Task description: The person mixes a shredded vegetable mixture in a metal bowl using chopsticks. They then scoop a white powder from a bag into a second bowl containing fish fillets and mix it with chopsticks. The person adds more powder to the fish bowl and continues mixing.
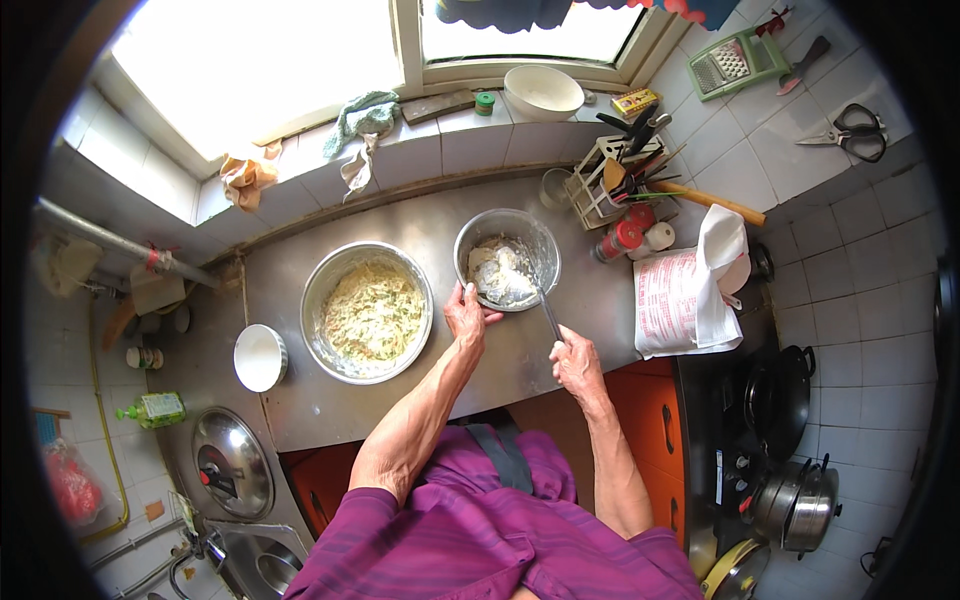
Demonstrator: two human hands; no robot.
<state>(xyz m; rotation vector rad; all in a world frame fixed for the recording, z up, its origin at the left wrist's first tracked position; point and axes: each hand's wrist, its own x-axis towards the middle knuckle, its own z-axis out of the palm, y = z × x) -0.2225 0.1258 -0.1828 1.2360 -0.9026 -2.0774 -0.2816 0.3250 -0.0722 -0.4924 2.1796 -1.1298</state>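
Observation:
My left hand [466, 315] grips the near-left rim of a small steel bowl [551, 238], thumb at the edge. Inside lies a pale, floury mixture [501, 274], with residue smeared up the wall. My right hand [577, 364] is closed around the dark handle of a utensil [549, 313], whose working end dips into the mixture at the bowl's right side; its shape there is hard to make out. Left of my left hand stands a larger steel basin [306, 304] holding a shredded pale-green and yellow mixture [373, 311] dusted with white.
A white bowl [259, 358] sits at the counter's left. On the right are a white bag with red print [671, 304], red-capped jars [621, 238] and a utensil rack [592, 184]. A pot lid [232, 461] lies beside the sink [255, 551]; a wok [780, 401] is on the stove.

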